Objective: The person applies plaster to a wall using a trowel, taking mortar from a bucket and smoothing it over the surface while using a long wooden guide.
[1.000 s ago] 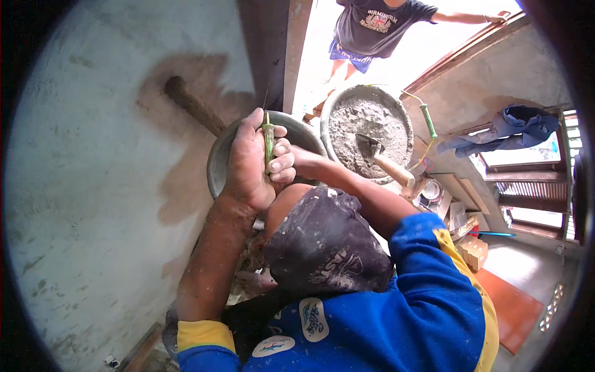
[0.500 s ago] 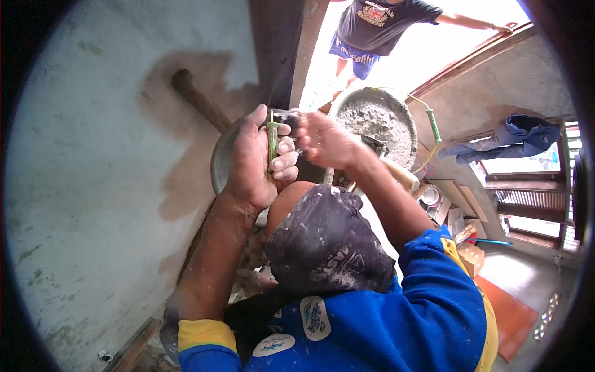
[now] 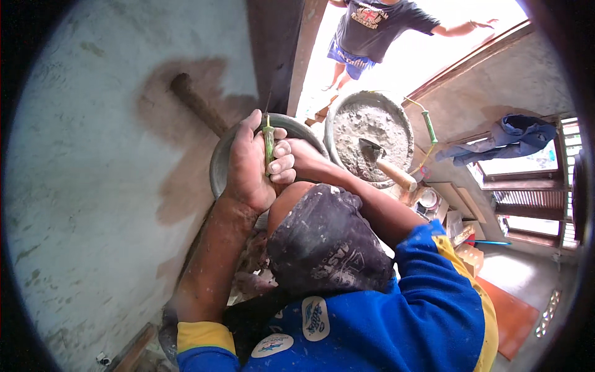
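Observation:
My left hand (image 3: 248,164) is closed round the green grip (image 3: 269,147) of a bucket handle, its fingers curled over it and its thumb pointing up. Below that hand is a dark grey bucket (image 3: 222,162); what it contains is mostly hidden. My right hand (image 3: 304,156) reaches in over this bucket, behind the left fingers, and its own fingers are out of sight. To the right a second bucket (image 3: 330,133) holds wet grey mortar (image 3: 372,127). A trowel rests in the mortar, its blade (image 3: 372,149) partly sunk and its wooden handle (image 3: 396,175) across the near rim.
A pale wall (image 3: 93,155) rises on the left, with a rounded wooden pole (image 3: 195,102) near it. Another person (image 3: 381,28) stands in the bright doorway. Blue cloth (image 3: 517,136) hangs by a window at right. Boxes and boards (image 3: 462,201) lie beneath it.
My right hand has moved left and down, from between the buckets to behind my left hand. The mortar and trowel are now uncovered. The person in the doorway has lifted a hand off the frame.

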